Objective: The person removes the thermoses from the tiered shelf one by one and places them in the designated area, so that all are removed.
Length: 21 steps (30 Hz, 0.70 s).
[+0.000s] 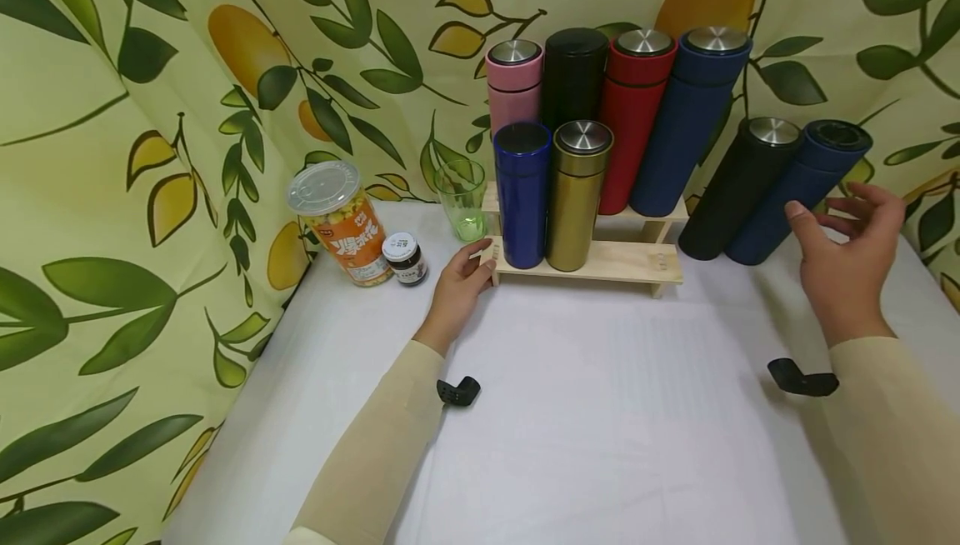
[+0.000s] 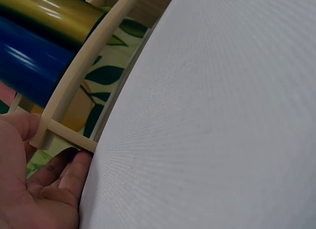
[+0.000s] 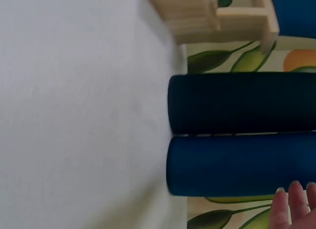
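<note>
A two-level wooden rack [image 1: 626, 262] holds several bottles. My left hand [image 1: 457, 287] pinches the left end of its lower shelf; in the left wrist view the thumb and fingers of that hand [image 2: 44, 184] lie around the shelf's end [image 2: 59, 103]. On the lower shelf stand a blue bottle [image 1: 523, 203] and a gold one [image 1: 579, 212]. My right hand [image 1: 851, 262], fingers apart and a little bent, is beside the dark blue bottle [image 1: 787, 187] right of the rack. The right wrist view shows its fingertips at that bottle's edge [image 3: 232, 165]; whether they touch is unclear.
Pink [image 1: 514, 91], black [image 1: 573, 78], red [image 1: 636, 128] and blue [image 1: 686, 128] bottles stand on the upper shelf. A black bottle [image 1: 738, 191] is between rack and dark blue bottle. Left of the rack are a green glass [image 1: 465, 203], a small jar [image 1: 405, 260] and a popcorn tub [image 1: 348, 232].
</note>
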Tool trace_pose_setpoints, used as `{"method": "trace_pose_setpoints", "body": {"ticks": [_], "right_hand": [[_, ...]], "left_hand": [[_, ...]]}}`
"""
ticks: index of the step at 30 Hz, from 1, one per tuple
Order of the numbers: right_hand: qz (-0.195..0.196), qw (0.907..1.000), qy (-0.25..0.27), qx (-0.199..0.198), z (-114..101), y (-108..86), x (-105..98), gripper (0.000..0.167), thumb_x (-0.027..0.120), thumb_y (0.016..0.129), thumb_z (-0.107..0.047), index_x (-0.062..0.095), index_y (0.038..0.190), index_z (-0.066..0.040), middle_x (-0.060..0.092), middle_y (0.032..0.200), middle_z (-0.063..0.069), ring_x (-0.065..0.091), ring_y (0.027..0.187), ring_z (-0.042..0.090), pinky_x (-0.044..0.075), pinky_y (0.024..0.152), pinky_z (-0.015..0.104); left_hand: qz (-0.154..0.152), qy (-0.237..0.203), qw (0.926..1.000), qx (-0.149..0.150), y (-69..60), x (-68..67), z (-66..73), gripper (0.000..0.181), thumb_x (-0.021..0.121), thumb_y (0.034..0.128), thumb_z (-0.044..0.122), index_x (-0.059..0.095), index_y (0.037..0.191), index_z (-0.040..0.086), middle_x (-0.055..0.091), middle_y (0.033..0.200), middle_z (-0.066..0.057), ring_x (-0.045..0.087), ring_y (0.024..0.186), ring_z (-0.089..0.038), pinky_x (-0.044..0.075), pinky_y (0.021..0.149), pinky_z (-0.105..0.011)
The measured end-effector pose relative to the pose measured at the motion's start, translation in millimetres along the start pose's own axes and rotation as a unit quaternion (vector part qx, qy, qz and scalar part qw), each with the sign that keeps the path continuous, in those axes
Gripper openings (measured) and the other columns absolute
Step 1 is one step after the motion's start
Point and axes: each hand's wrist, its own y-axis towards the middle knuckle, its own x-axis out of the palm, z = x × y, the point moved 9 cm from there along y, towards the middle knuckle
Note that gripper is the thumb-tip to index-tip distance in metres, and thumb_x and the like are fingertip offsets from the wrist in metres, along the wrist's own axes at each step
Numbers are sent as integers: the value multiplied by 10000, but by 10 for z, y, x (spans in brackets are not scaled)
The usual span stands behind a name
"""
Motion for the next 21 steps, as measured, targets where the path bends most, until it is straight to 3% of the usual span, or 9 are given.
{"method": "trace_pose_setpoints", "body": {"ticks": [3,7,13,21], "right_hand": [[-104,9975,702,-67,-58,-14,13,570,724,1072,-235,431,1560,-195,539,1324,-75,555,1120,47,477,958,149],[-355,9825,1830,36,-120,-63,75,512,737,1064,-149,485,1509,-143,573,1268,25,617,1063,108,539,864,104],[-857,9794,1798,-316,-262,-196,242,425,654,1116,-158,513,1513,-103,598,1271,45,672,1112,140,551,891,130],[-1788,9587,2027,-885,-500,-421,543,376,569,1156,-203,518,1501,-63,666,1265,97,670,1158,199,562,902,173]], "left_hand": [[27,34,10000,-28,-5,-9,-2,436,659,1114,130,612,1547,131,661,1433,-163,653,1279,-272,587,1015,-395],[45,51,10000,-34,-8,-14,-2,435,659,1115,130,612,1548,138,661,1433,-165,655,1274,-278,588,1011,-401],[20,52,10000,-11,-9,-8,5,437,655,1118,137,607,1553,134,654,1440,-174,653,1282,-285,586,1021,-409],[39,88,10000,-4,-4,-8,3,428,665,1114,147,624,1540,152,660,1433,-154,652,1280,-258,590,1014,-395]]}}
